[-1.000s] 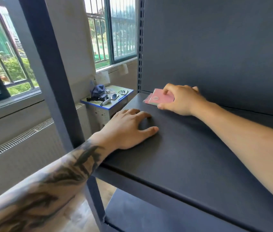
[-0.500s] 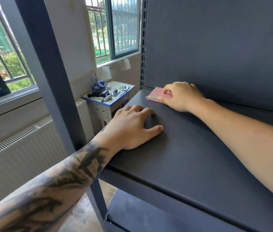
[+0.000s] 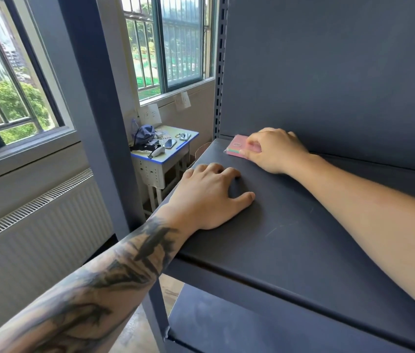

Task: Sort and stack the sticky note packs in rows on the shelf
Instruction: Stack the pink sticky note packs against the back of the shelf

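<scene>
Dark grey-blue metal shelf [image 3: 303, 238] fills the near foreground w/ both forearms reaching over its front edge. Left hand [image 3: 209, 197], tattooed forearm behind it, rests palm-down on the shelf near the left edge; fingers bent, tips on the surface, thumb out to the right, holding nothing. Farther back, right hand [image 3: 275, 151] has fingers curled over a pink sticky note pack [image 3: 239, 147] w/ coloured layers at its edge. Pack lies flat in the back-left corner, just beside the rear panel. Beyond, a small blue-rimmed desk [image 3: 165, 154] under the window.
</scene>
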`<action>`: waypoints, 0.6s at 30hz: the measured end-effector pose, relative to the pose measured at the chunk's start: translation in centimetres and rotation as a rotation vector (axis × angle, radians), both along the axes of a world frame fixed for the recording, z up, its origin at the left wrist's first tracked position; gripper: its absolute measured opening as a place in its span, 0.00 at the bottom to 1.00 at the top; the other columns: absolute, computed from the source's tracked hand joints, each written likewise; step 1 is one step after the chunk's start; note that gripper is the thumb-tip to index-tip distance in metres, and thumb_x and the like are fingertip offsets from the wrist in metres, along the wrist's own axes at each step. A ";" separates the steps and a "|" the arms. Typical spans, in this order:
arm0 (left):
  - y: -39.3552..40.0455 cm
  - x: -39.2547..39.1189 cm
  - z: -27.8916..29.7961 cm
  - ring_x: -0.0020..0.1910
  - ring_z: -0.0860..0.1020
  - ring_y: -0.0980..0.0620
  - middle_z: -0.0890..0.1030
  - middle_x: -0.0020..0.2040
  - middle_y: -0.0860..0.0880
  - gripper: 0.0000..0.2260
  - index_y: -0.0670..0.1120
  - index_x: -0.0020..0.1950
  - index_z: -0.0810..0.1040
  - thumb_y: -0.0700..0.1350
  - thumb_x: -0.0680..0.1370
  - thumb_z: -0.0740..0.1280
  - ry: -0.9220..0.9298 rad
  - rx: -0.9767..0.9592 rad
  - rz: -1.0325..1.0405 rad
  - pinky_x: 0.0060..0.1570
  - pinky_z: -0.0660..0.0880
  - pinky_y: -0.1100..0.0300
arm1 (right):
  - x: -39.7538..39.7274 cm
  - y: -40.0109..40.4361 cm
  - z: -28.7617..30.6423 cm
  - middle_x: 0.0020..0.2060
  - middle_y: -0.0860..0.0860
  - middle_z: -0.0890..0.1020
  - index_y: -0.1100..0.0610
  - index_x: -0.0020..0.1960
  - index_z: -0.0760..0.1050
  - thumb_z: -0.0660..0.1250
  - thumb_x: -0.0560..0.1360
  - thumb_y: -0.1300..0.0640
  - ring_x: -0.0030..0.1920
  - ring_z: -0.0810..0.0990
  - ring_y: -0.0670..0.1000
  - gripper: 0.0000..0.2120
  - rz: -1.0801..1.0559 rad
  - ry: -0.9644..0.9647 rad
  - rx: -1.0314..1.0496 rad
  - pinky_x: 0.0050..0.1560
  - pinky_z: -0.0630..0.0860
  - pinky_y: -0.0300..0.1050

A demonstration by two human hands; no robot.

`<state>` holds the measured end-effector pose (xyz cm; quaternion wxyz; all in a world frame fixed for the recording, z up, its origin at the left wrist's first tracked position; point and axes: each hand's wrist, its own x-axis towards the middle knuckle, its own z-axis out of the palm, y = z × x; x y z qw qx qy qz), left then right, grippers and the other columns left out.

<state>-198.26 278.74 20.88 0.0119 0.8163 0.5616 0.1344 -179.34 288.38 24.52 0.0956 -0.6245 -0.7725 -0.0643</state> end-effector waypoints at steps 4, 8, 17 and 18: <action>0.1 -0.1 -0.1 0.72 0.69 0.46 0.74 0.72 0.52 0.29 0.61 0.73 0.70 0.73 0.77 0.53 0.019 0.018 -0.002 0.72 0.65 0.47 | 0.0 -1.7 -0.3 0.80 0.49 0.65 0.44 0.78 0.67 0.61 0.79 0.33 0.79 0.60 0.56 0.31 0.029 0.016 0.073 0.74 0.57 0.55; -0.2 0.0 0.2 0.71 0.71 0.46 0.75 0.71 0.53 0.29 0.61 0.72 0.71 0.74 0.78 0.52 0.043 0.035 -0.016 0.70 0.67 0.45 | 1.3 -5.9 -0.8 0.78 0.50 0.67 0.47 0.77 0.69 0.64 0.79 0.37 0.79 0.61 0.55 0.29 0.045 0.045 0.138 0.74 0.57 0.55; -7.8 8.2 0.8 0.76 0.66 0.44 0.69 0.77 0.53 0.32 0.62 0.76 0.67 0.75 0.77 0.50 0.096 -0.055 -0.148 0.73 0.62 0.43 | 12.5 -21.7 -2.1 0.77 0.46 0.69 0.42 0.74 0.71 0.60 0.78 0.31 0.78 0.63 0.49 0.29 -0.086 0.146 -0.051 0.76 0.57 0.51; -9.3 10.1 0.8 0.76 0.66 0.44 0.69 0.77 0.53 0.32 0.62 0.76 0.67 0.76 0.77 0.50 0.086 -0.066 -0.171 0.74 0.62 0.43 | 14.5 -23.8 -2.2 0.77 0.45 0.69 0.41 0.74 0.71 0.59 0.77 0.30 0.78 0.63 0.48 0.29 -0.120 0.157 -0.071 0.76 0.58 0.52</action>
